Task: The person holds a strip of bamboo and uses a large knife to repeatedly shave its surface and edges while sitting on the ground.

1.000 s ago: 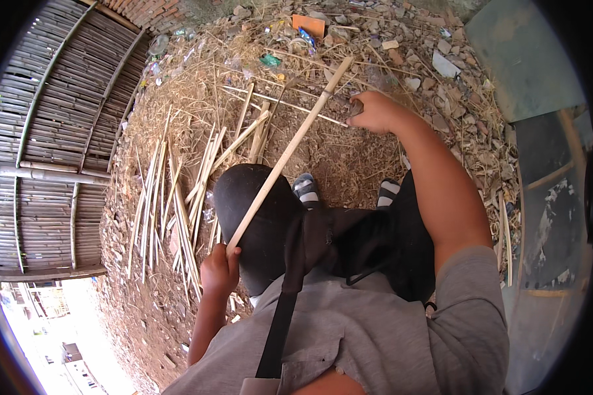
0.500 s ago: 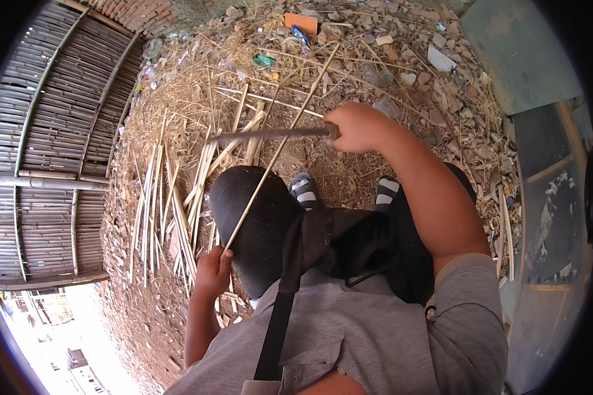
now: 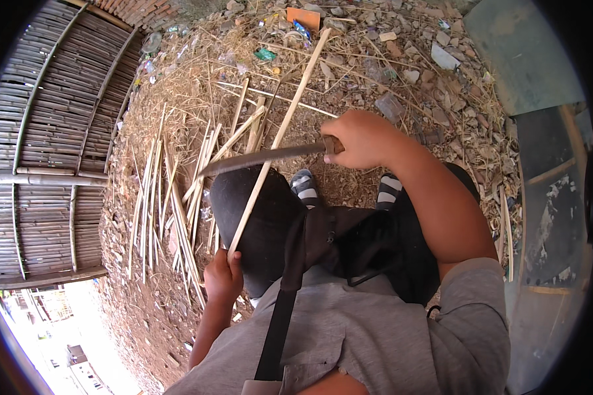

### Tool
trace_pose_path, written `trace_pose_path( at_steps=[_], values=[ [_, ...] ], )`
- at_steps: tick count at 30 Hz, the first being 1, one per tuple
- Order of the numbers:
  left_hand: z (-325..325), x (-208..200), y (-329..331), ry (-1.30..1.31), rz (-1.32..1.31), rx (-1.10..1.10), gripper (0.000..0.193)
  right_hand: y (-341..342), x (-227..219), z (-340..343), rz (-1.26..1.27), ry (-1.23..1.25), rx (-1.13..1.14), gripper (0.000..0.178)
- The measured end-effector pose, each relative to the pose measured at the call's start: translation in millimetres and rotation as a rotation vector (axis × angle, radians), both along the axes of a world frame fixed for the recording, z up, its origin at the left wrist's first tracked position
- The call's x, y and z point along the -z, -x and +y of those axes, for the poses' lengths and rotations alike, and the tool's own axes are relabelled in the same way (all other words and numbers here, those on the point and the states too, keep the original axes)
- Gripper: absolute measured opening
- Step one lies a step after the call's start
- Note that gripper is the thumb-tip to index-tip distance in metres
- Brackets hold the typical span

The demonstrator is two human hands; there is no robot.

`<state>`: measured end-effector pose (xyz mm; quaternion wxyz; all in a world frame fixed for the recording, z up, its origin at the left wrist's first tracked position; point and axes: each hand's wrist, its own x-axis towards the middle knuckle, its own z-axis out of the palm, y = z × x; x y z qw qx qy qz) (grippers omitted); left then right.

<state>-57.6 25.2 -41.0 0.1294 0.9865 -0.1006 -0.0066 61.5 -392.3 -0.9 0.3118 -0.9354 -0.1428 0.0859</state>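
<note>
A long pale bamboo strip slants up and away from my left hand, whose fingers are closed round its near end. It passes over my left knee, with its broad face showing. My right hand grips the handle of a machete. The long dark blade points left and crosses the strip above the knee; I cannot tell whether they touch. Beside my left leg, several split bamboo strips lie in a loose heap on the ground.
A bamboo slat wall stands on the left. Dry straw, stones and litter, with an orange piece and green plastic, cover the ground ahead. Grey panels line the right side. My sandalled feet are below.
The strip has turned in my left hand, so a broader face shows. The machete's tip has dropped toward my left knee, and my right hand has shifted slightly nearer.
</note>
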Motion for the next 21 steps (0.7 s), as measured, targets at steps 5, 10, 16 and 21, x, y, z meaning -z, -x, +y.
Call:
trace_pose_path(
  at_steps=[5,10,16,21],
  values=[
    [-4,6,-3,0.030,-0.067,0.045,0.038,-23,32,-23,0.042,0.043,0.096,0.024],
    [-1,1,-1,-0.013,-0.051,0.019,0.036,-13,19,18,0.002,0.042,-0.027,0.027],
    [-2,0,-3,-0.058,-0.066,0.007,0.036,-35,46,-28,0.144,-0.047,0.202,0.034],
    [3,-1,-2,-0.060,-0.069,0.036,0.034,-21,23,1,0.088,0.043,0.132,0.031]
  ],
)
